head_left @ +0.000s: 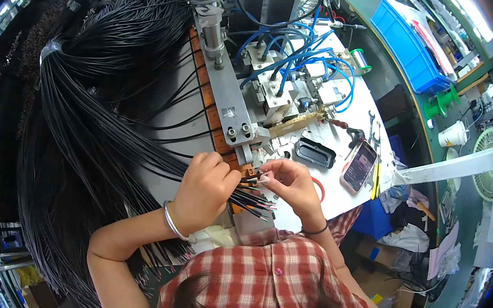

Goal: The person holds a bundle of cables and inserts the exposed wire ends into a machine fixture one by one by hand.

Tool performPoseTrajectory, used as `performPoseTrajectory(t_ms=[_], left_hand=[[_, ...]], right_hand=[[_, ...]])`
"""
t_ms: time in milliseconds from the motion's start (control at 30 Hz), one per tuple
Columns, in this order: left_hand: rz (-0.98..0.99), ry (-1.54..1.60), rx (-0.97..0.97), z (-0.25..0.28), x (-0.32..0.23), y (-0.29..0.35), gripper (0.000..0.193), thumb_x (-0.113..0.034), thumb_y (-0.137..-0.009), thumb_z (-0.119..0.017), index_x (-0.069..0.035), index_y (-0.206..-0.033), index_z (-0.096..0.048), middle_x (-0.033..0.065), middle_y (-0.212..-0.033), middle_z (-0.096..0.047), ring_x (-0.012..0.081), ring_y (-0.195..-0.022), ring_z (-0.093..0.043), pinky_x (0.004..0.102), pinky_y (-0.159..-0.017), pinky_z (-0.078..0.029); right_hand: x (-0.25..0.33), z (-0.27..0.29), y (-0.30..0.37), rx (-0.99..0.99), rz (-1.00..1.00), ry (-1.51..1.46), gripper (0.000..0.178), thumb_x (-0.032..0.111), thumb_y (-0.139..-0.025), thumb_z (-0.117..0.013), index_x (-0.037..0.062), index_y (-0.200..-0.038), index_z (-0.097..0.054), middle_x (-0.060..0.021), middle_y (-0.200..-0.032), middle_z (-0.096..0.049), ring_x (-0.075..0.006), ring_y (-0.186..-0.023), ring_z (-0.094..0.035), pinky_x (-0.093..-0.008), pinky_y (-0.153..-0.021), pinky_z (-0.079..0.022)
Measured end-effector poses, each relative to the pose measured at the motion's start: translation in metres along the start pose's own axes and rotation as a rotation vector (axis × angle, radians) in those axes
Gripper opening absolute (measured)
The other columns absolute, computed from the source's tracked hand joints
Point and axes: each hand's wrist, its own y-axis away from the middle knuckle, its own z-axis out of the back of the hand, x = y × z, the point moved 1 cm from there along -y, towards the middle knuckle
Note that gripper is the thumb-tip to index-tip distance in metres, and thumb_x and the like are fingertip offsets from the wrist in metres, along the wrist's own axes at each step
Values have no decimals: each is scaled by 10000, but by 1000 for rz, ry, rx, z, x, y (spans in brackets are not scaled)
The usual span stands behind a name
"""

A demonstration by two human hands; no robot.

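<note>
A thick bundle of thin black cables (pixel 133 142) sweeps in from the left, its stripped, coloured wire ends (pixel 262 205) fanning out below my hands. My left hand (pixel 205 189), a silver bangle on its wrist, is curled closed on black cable beside the near end of an orange slotted rail (pixel 203 83). Facing it, my right hand (pixel 292 186) pinches at a cable end with thumb and forefinger; something small and whitish shows at the fingertips. Exactly what lies between those fingers is partly hidden. A steel bar (pixel 224 94) of the machine runs along the rail, just beyond my hands.
Blue air tubes (pixel 322 60) loop over metal fixtures at the back. On the white table lie a black open tray (pixel 314 153), a phone (pixel 358 167), a wrench (pixel 371 125) and a solder wire spool (pixel 361 60). A blue bin (pixel 405 47) stands far right.
</note>
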Motion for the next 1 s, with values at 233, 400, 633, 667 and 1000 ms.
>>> performPoseTrajectory(t_ms=[233, 400, 633, 667, 1000], left_hand=[[-10, 90, -5, 3, 0, 1, 298, 0, -544, -604, -19, -842, -592, 78, -769, -532, 276, -821, -501, 374, -751, -399], [14, 59, 9, 5, -3, 0, 241, 1, -560, -603, -28, -797, -570, 78, -753, -523, 266, -814, -498, 368, -734, -394], [-19, 47, 17, 4, -3, 1, 164, -18, -609, -619, -46, -756, -551, 73, -732, -514, 244, -787, -489, 346, -705, -390], [-32, 46, 14, 2, -4, 2, 160, -19, -614, -618, -46, -759, -554, 73, -732, -515, 241, -788, -489, 345, -704, -390], [-19, 21, -39, 2, -2, 2, 112, -26, -655, -602, -56, -758, -571, 65, -699, -514, 228, -760, -500, 343, -696, -385]], right_hand=[[7, -1, 3, 17, -71, -83, 86, 75, -844, -686, -6, -857, -660, -7, -728, -630, -23, -536, -507, -185, -452, -379], [10, 0, 3, 86, -91, -216, 71, 43, -830, -684, -10, -864, -654, -15, -699, -624, -36, -513, -501, -177, -434, -371], [10, 3, 4, 177, -177, -256, 74, 53, -826, -695, -3, -860, -661, 8, -648, -602, -33, -497, -496, -179, -438, -369], [9, 4, 4, 147, -152, -202, 73, 53, -828, -693, -1, -862, -658, 9, -656, -604, -31, -504, -499, -177, -438, -368], [-6, 5, -4, 95, -230, -53, 108, 116, -899, -607, 27, -848, -571, 10, -678, -560, -26, -522, -466, -184, -419, -364]])
